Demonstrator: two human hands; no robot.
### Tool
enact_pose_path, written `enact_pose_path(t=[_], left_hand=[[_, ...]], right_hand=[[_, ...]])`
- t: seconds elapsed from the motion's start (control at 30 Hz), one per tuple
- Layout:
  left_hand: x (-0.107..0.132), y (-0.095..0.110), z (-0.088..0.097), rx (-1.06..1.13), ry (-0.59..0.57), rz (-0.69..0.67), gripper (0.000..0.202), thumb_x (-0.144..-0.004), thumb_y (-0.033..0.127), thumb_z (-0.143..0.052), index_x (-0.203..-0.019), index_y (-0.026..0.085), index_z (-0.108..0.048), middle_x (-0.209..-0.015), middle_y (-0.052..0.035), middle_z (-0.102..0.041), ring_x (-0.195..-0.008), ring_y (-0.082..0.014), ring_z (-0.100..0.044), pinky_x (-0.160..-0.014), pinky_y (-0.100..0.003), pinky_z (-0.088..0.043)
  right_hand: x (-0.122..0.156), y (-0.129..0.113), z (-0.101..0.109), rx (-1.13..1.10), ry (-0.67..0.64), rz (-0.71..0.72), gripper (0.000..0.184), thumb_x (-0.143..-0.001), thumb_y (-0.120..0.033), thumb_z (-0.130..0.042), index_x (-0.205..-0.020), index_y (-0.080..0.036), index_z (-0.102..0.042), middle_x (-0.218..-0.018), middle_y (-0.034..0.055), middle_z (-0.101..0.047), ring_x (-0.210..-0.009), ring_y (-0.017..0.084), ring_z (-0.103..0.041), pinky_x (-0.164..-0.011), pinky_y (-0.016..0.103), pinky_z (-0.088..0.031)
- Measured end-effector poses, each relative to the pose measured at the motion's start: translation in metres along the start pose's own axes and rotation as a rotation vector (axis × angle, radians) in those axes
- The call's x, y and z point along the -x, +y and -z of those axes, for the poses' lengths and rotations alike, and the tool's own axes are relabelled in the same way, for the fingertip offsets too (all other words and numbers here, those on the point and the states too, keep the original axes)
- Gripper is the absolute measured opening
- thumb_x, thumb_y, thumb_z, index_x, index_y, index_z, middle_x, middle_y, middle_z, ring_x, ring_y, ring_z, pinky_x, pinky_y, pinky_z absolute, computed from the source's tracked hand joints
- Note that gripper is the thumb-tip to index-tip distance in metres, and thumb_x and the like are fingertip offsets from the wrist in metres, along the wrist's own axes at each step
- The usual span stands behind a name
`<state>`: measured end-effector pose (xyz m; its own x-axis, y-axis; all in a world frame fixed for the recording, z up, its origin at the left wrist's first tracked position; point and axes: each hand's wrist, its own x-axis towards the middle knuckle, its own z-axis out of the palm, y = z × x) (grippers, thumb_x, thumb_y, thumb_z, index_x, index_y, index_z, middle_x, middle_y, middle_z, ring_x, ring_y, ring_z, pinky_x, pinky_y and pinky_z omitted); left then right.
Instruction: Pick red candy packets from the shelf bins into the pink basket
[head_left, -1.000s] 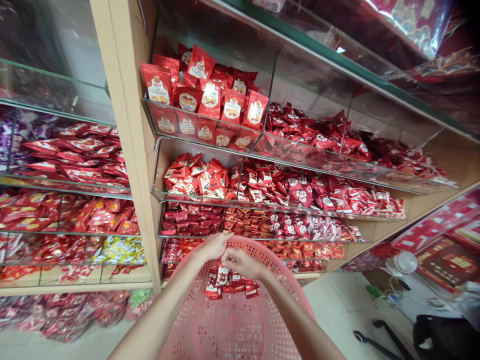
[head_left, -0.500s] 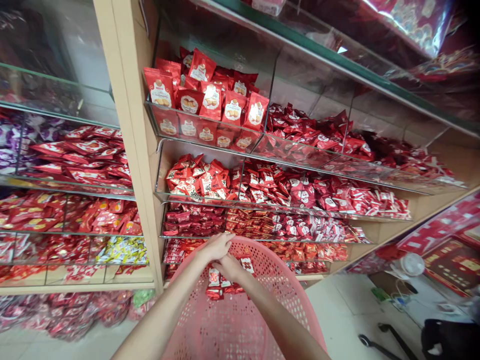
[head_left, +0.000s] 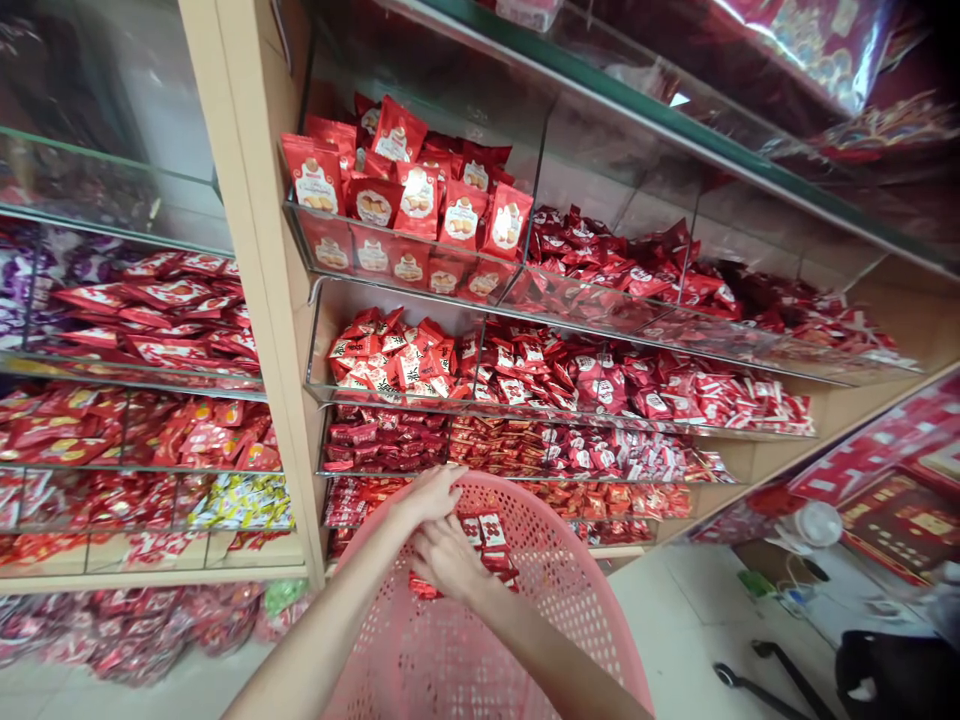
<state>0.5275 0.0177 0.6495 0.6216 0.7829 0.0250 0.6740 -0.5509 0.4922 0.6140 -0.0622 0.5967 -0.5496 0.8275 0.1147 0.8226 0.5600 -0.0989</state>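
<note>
Nearly together: left hand (head_left: 431, 497) curled at pink basket (head_left: 465, 660) rim, right hand (head_left: 448, 558) touching red packets (head_left: 489, 540).

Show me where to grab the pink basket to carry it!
Probably best to grab the pink plastic basket by its top rim, coming from above: the rim curves round the open top, and the wall below is full of small holes.

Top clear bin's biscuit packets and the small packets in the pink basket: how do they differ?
The large biscuit packets look bigger than the small packets in the pink plastic basket. The large biscuit packets stand crowded in a clear bin, while the small packets lie in a loose heap by the right hand. The large biscuit packets show biscuit pictures; the small packets show only red-and-white print at this size. Both have shiny red wrappers.
</note>
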Motion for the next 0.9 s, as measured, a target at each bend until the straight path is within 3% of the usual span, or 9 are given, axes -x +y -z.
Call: enact_pose_path(t=[0.1, 0.3, 0.53, 0.77, 0.9], left_hand=[[0.001, 0.001, 0.000, -0.005, 0.005, 0.001, 0.049, -0.082, 0.023, -0.043, -0.131, 0.020, -0.045, -0.135, -0.0042, -0.048, -0.120, -0.0189, -0.048, -0.101, -0.032, -0.036], [0.002, 0.003, 0.001, 0.001, 0.003, 0.003, 0.049, -0.083, 0.023, -0.043, -0.131, 0.021, -0.046, -0.136, -0.0031, -0.047, -0.123, -0.0183, -0.044, -0.103, -0.031, -0.034], [0.002, 0.003, -0.001, -0.014, 0.011, 0.010, 0.050, -0.081, 0.022, -0.043, -0.131, 0.019, -0.046, -0.136, -0.0043, -0.047, -0.123, -0.0184, -0.045, -0.104, -0.030, -0.033], [0.004, 0.005, 0.001, -0.030, 0.005, 0.009, 0.049, -0.083, 0.024, -0.042, -0.132, 0.021, -0.044, -0.138, -0.0039, -0.045, -0.124, -0.0189, -0.043, -0.104, -0.032, -0.032], [0.004, 0.005, 0.001, -0.041, 0.005, 0.006, 0.050, -0.083, 0.025, -0.042, -0.132, 0.019, -0.043, -0.137, -0.0053, -0.045, -0.122, -0.0202, -0.044, -0.104, -0.033, -0.033]], right_hand=[[0.012, -0.006, -0.016, 0.064, -0.028, 0.129, 0.028, -0.084, -0.041, -0.052, -0.096, -0.017, -0.063, -0.106, 0.0093, -0.058, -0.107, 0.024, -0.046, -0.097, 0.041, -0.034], [0.022, -0.004, -0.037, 0.160, -0.022, 0.150, 0.025, -0.086, -0.038, -0.052, -0.095, -0.018, -0.062, -0.110, 0.0080, -0.054, -0.110, 0.022, -0.043, -0.103, 0.042, -0.028], [0.024, -0.003, -0.036, 0.172, 0.003, 0.194, 0.024, -0.086, -0.039, -0.052, -0.095, -0.018, -0.059, -0.110, 0.0065, -0.053, -0.108, 0.020, -0.044, -0.101, 0.034, -0.033], [0.025, -0.005, -0.032, 0.187, -0.014, 0.089, 0.024, -0.084, -0.038, -0.054, -0.095, -0.017, -0.060, -0.104, 0.0071, -0.054, -0.106, 0.022, -0.045, -0.097, 0.038, -0.037], [0.028, -0.007, -0.034, 0.190, -0.011, 0.087, 0.031, -0.084, -0.040, -0.053, -0.102, -0.016, -0.058, -0.116, 0.0103, -0.052, -0.117, 0.025, -0.039, -0.104, 0.044, -0.030]])
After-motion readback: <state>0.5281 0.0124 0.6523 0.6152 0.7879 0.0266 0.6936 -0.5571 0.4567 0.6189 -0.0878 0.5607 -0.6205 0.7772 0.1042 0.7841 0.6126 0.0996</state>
